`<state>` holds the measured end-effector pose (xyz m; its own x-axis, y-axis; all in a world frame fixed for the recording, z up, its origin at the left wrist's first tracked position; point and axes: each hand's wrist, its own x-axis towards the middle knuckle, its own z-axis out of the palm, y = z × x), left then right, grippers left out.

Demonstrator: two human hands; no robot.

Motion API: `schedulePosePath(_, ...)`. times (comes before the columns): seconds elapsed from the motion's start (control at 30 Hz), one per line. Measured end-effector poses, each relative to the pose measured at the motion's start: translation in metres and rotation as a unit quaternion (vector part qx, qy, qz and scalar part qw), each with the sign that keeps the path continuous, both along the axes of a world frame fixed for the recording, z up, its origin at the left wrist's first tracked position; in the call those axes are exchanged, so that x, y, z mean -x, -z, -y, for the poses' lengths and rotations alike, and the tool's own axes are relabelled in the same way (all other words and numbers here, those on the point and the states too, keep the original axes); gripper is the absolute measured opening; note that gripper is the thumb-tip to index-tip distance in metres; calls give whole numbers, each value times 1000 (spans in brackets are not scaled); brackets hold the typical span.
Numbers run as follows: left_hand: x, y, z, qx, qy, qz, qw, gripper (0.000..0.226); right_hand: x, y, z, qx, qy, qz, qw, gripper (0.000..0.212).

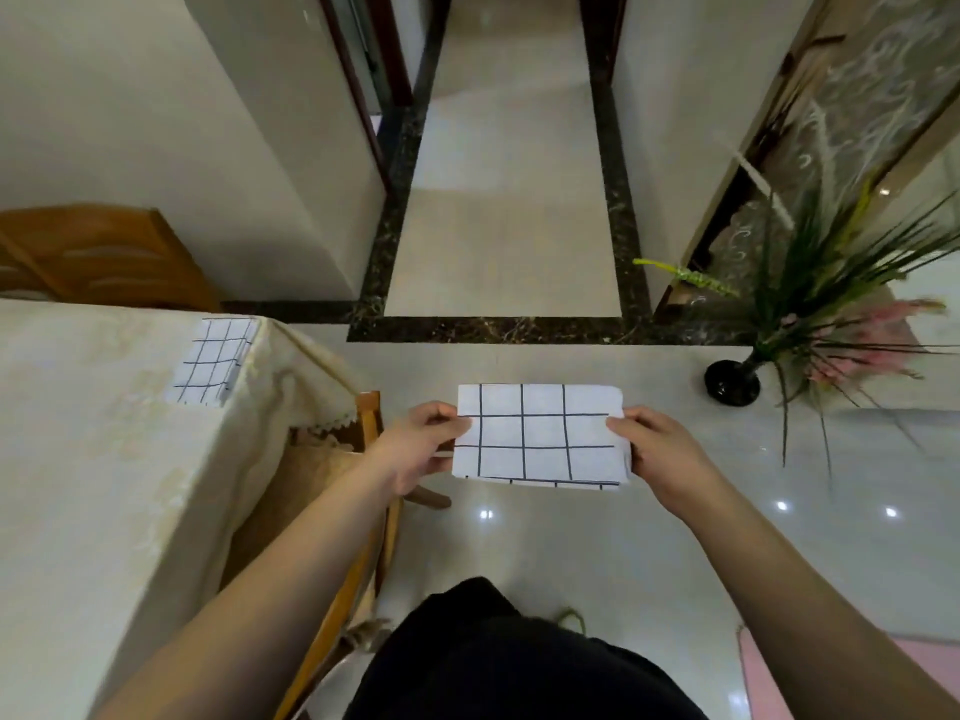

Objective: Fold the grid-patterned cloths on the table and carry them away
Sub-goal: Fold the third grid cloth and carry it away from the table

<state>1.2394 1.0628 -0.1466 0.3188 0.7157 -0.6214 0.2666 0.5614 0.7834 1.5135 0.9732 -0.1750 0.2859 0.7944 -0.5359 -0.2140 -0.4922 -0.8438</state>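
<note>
A folded white cloth with a dark grid pattern (540, 433) is held flat in the air over the floor, away from the table. My left hand (415, 449) pinches its left edge, thumb on top. My right hand (657, 449) pinches its right edge the same way. A second folded grid cloth (215, 363) lies near the far right corner of the table (93, 433), which is covered with a cream tablecloth.
A wooden chair (363, 511) is tucked under the table's right side. A black vase with long green and pink stems (732, 381) stands on the floor at the right. A corridor (509, 200) with a dark border opens straight ahead. A wooden cabinet (104, 257) stands behind the table.
</note>
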Motion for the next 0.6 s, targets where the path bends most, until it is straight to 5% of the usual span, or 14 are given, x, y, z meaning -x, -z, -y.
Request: schedulePosePath(0.6,46,12,-187,-17,-142,14,990,37,38,-11,-256,23,-112,28,993,5)
